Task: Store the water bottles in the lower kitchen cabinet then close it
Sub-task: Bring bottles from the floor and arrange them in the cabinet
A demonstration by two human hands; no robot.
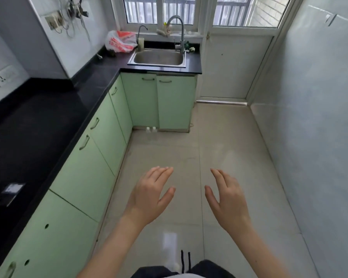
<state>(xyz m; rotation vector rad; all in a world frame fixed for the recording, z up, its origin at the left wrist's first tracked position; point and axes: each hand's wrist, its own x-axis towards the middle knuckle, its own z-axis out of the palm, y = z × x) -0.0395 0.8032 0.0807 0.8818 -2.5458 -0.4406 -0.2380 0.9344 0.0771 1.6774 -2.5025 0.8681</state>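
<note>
Two small clear water bottles (pixel 151 130) with white caps stand on the floor at the foot of the pale green lower cabinet (pixel 158 101) under the sink. Both of that cabinet's doors are closed. My left hand (pixel 150 194) and my right hand (pixel 226 196) are held out in front of me over the floor tiles, fingers spread, holding nothing. Both hands are far from the bottles, which stand well ahead of them.
A black countertop (pixel 38 125) runs along the left over more closed green cabinets (pixel 84 173). A steel sink (pixel 158 58) with a tall tap sits at the far end, a plastic bag (pixel 121 41) beside it. A white door (pixel 231 67) and a tiled wall bound the right.
</note>
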